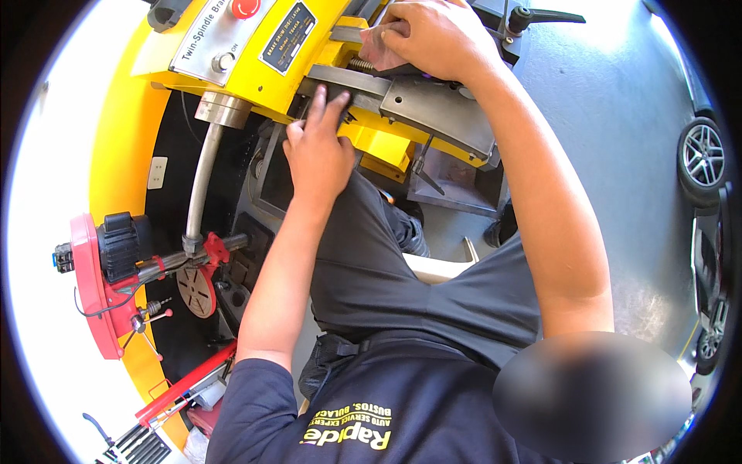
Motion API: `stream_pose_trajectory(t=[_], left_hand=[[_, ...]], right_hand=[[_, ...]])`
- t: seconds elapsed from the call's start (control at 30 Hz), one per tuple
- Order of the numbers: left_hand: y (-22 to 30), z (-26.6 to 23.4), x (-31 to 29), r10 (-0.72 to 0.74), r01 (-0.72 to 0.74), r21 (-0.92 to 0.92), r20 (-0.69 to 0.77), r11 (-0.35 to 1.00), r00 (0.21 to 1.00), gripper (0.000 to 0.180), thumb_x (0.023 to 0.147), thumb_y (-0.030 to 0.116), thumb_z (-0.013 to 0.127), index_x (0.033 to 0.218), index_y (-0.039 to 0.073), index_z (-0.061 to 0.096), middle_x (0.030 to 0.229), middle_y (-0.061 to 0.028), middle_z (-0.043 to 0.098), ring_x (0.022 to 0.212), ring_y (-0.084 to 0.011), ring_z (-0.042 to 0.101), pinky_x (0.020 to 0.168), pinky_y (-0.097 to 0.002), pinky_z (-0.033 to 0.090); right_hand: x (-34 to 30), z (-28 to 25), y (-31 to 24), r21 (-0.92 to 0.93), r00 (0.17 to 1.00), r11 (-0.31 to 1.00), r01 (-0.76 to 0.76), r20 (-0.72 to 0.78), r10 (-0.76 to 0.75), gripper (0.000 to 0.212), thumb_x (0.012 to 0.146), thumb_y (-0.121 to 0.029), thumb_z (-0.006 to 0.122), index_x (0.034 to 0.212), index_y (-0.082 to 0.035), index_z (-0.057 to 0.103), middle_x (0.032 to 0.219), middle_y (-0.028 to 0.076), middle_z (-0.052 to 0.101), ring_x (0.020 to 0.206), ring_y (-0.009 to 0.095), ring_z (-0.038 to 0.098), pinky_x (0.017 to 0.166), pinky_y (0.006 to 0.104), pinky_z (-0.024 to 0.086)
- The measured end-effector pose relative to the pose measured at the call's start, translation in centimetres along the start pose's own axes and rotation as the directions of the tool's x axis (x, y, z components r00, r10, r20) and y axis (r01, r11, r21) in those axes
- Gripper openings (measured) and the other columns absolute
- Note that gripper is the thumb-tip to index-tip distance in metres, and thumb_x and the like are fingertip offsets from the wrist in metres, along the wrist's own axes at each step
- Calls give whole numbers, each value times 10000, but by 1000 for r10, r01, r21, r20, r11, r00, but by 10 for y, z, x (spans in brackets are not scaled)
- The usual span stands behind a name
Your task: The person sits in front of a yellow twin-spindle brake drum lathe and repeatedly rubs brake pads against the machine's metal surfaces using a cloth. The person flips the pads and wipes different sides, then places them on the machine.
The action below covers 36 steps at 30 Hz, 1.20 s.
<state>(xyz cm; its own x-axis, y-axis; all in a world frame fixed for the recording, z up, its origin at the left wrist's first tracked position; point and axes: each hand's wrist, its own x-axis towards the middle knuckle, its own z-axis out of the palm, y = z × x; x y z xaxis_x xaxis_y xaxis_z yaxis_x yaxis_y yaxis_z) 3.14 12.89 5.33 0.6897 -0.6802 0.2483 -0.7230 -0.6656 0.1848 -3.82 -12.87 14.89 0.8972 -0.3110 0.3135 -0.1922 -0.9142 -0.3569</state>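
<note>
**Yellow machine (251, 91), lettered panels and a pinkish rag (380, 49)**

Far left, a red drill press (91, 286) carries a black motor (117, 246). A white outlet (157, 172) is fixed to the black part of the wall. Next comes the machine's white panel (199, 52), with black lettering, a red button (246, 6) and a silver switch (223, 62) marked by a short printed word. Beside it, a black plate (287, 39) bears several lines of pale print.

The left hand (319, 155) has two fingers stretched and spread, the others curled; their tips lie at the edge of a grey metal bar (359, 82), but I cannot tell whether they press it. Below, yellow lettering runs upside down across a dark shirt (433, 410). Above the bar, the right hand (434, 35) pinches the rag between thumb and fingers. Further right are a grey metal block (444, 120), a black lever (550, 15) and, well apart, a car wheel (702, 151).
</note>
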Motion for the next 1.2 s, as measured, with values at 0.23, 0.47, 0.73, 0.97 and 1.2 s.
stream_pose_trajectory(t=[0.23, 0.47, 0.73, 0.97, 1.2], left_hand=[[-8, -1, 10, -60, 61, 49, -22, 997, 998, 675, 875, 93, 709, 1514, 303, 650, 1705, -43, 536, 1262, -430, 638, 1086, -534, 534], [-18, -7, 20, -38, 45, 142, -48, 989, 998, 667, 882, 87, 712, 1522, 266, 655, 1680, -94, 559, 1192, -440, 679, 1065, -516, 538], [11, -2, -5, 84, -81, 68, -33, 994, 996, 710, 875, 66, 748, 1539, 302, 658, 1681, -57, 550, 1191, -407, 652, 1046, -522, 543], [32, 7, -20, 107, -106, 18, -51, 994, 993, 739, 866, 49, 727, 1552, 313, 654, 1692, -60, 542, 1183, -406, 643, 1032, -540, 541], [17, 8, -12, 83, -84, -13, -19, 996, 996, 734, 864, 68, 745, 1541, 338, 657, 1701, -59, 529, 1217, -421, 617, 1013, -544, 531]], right_hand=[[0, 3, -1, -23, 999, 1000, -1, -37, 0, 361, 956, -398, 630, 999, -82, 800, 1057, 171, 816, 1097, 344, 756, 1029, 480, 497], [3, -1, -3, -21, 1000, 1000, -1, -3, 1, 360, 944, -391, 640, 1024, -85, 812, 1065, 169, 816, 1097, 339, 759, 1037, 476, 499], [0, 2, -1, 5, 1000, 1000, 2, -25, -2, 362, 934, -397, 651, 1026, -85, 810, 1079, 163, 816, 1108, 341, 756, 1038, 478, 497], [0, 0, 1, 34, 1000, 999, -16, -13, 17, 371, 939, -402, 641, 1037, -85, 806, 1088, 166, 814, 1119, 342, 754, 1041, 482, 495], [1, 0, -1, -4, 1000, 1000, -19, 17, 19, 372, 941, -398, 633, 1041, -88, 811, 1095, 162, 817, 1114, 341, 755, 1038, 479, 492]])
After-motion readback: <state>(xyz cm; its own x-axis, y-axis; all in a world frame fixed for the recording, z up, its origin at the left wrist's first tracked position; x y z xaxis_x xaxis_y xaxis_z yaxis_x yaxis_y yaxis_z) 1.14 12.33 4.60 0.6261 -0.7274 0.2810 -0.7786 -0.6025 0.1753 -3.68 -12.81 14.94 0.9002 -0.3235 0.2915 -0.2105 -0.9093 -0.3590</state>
